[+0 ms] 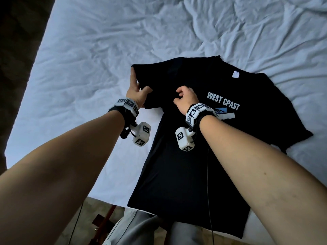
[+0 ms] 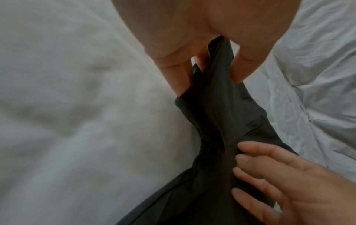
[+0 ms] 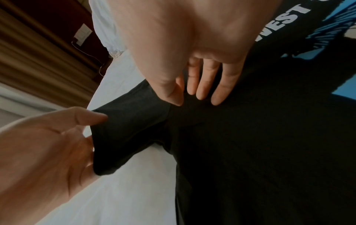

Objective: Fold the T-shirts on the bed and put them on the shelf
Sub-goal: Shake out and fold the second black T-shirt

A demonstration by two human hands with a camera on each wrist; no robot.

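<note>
Black T-shirt lies flat, print side up, on the white bed; hem at the near edge of the mattress, collar toward the far side; white neck label showing; white lettering across the chest with a blue-and-white graphic just below it, partly hidden by the right wrist.

Left hand at the shirt's left sleeve; thumb on top of the cloth, fingers under the sleeve edge, so the sleeve is pinched between them; left wrist view shows dark cloth running up between thumb and fingers; sleeve lifted a little off the sheet at the hand.

Right hand on the shirt's body just beside the sleeve seam; fingers straight, close together, tips pressing down on the cloth; thumb alongside, also touching the cloth; nothing gripped.

Both hands near each other, not touching; sleeve between them.

Sheet rumpled across the far half of the bed; brown curtain beyond the bed's edge in the right wrist view; marker-covered wrist rigs on both forearms.
</note>
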